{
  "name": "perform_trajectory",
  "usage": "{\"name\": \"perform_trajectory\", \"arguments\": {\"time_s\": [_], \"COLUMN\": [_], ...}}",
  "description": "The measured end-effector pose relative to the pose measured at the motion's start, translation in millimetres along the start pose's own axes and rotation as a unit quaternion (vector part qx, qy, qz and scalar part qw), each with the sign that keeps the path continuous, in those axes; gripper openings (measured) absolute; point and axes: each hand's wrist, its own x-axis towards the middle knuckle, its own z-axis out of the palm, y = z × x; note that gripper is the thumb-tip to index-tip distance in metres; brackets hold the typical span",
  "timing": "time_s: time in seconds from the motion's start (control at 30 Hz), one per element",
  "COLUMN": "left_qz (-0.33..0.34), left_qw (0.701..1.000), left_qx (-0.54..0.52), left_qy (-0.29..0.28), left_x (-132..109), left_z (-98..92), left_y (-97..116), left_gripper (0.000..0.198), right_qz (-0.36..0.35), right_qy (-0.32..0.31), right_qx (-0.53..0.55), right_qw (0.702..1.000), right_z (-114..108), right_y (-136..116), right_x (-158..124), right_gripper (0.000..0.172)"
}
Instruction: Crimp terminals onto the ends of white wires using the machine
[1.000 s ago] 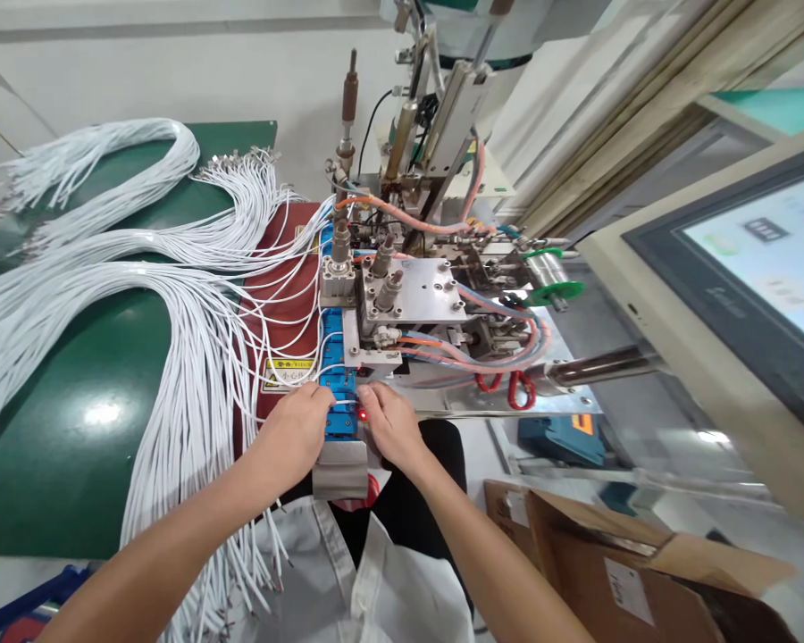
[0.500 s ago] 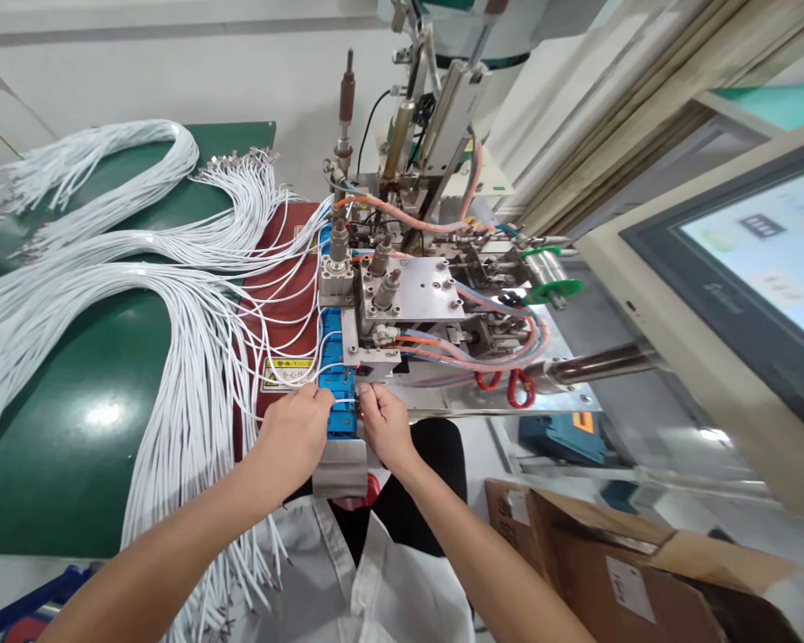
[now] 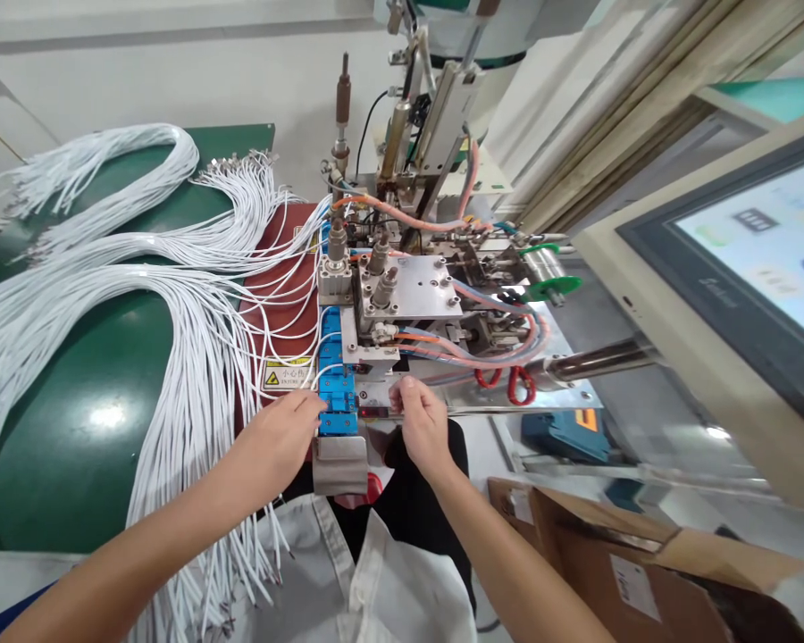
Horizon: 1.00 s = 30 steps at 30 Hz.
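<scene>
Leftmost: white wires (image 3: pixel 194 384), draped over green table (image 3: pixel 94 375) and under left forearm (image 3: pixel 194 518). Could snag if dragged by that arm. Lying left of and beyond left hand (image 3: pixel 285 438) — curled at left edge of blue clamp row (image 3: pixel 337 393), cannot tell whether gripping any. Just right, apart: right hand (image 3: pixel 421 424), fingers curled — cannot tell whether pinching anything.

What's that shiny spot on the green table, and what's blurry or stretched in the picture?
In the head view, the green table has white glare, probably a light reflecting; the screen looks bright and its writing smeary; the cardboard box at lower right seems soft and stretched; the left hand and right hand have fairly clear outlines.
</scene>
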Motion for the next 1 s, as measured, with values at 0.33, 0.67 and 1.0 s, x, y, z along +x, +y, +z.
{"name": "perform_trajectory", "arguments": {"time_s": [0.33,0.67,1.0], "left_qz": [0.084,-0.09,-0.121], "left_qw": [0.982,0.972,0.932], "left_qx": [0.058,-0.216,-0.329], "left_qy": [-0.157,0.027,0.097], "left_x": [-51,-2,13], "left_z": [-12.6,14.6,22.4], "left_y": [-8,34,40], "left_gripper": [0.018,0.012,0.011], "right_qz": [0.019,-0.077,-0.136], "right_qy": [-0.013,-0.101,-0.101], "right_qx": [0.014,0.024,-0.039], "right_qw": [1.0,0.992,0.985], "right_z": [-16,-14,-6], "right_y": [1,-22,-40], "right_x": [-9,-43,-38], "right_gripper": [0.042,0.029,0.009]}}
